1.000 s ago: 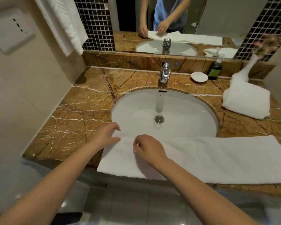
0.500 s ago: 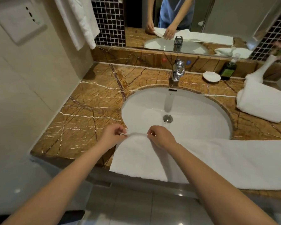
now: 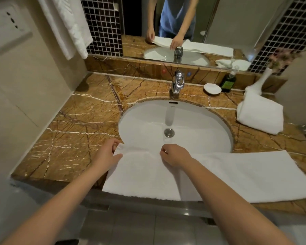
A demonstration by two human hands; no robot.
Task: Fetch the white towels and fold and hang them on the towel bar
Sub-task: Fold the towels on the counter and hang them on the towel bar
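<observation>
A long white towel (image 3: 237,175) lies flat along the front of the brown marble counter (image 3: 74,131), partly over the sink's near rim. My left hand (image 3: 106,154) pinches its far left corner. My right hand (image 3: 175,155) pinches the far edge a little to the right, fingers curled. A second white towel (image 3: 260,115) lies folded at the counter's right. Another white towel (image 3: 69,23) hangs on the left wall; its bar is out of view.
The white sink (image 3: 175,124) with a chrome tap (image 3: 178,82) fills the counter's middle. A soap dish (image 3: 212,88), a dark bottle (image 3: 228,82) and a white vase (image 3: 261,80) stand at the back right. A mirror (image 3: 184,23) runs behind.
Both hands moved to the towel's far edge and took hold of it, the left at the corner. The camera has shifted, so the counter sits further right in the frame.
</observation>
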